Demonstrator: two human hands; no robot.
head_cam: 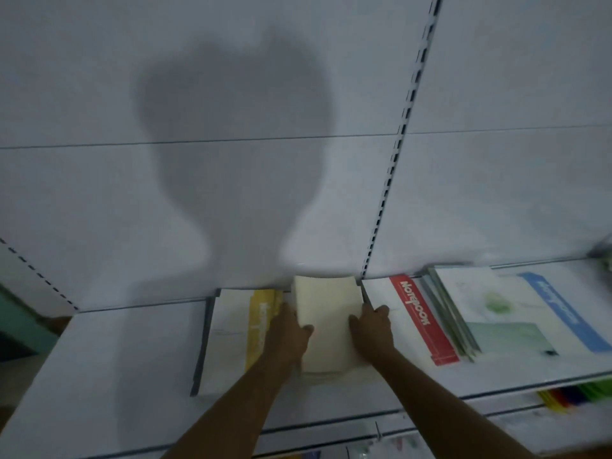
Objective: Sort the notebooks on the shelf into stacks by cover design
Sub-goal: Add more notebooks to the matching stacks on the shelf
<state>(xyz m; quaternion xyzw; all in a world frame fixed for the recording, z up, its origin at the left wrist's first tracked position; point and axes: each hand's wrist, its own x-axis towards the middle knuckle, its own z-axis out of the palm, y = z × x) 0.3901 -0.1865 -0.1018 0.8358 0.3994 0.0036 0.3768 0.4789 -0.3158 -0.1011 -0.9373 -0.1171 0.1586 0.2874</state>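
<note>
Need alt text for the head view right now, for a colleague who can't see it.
Both hands, left hand and right hand, grip the sides of a cream stack of notebooks on a white shelf. A yellow-striped notebook lies to its left, a red-striped notebook and a blue-striped pile to its right.

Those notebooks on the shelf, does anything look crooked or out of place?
Yes. The blue-striped notebooks at the right are fanned out, edges splayed instead of squared. The cream stack held between the left hand and right hand overlaps the yellow-striped and red-striped notebooks.
</note>
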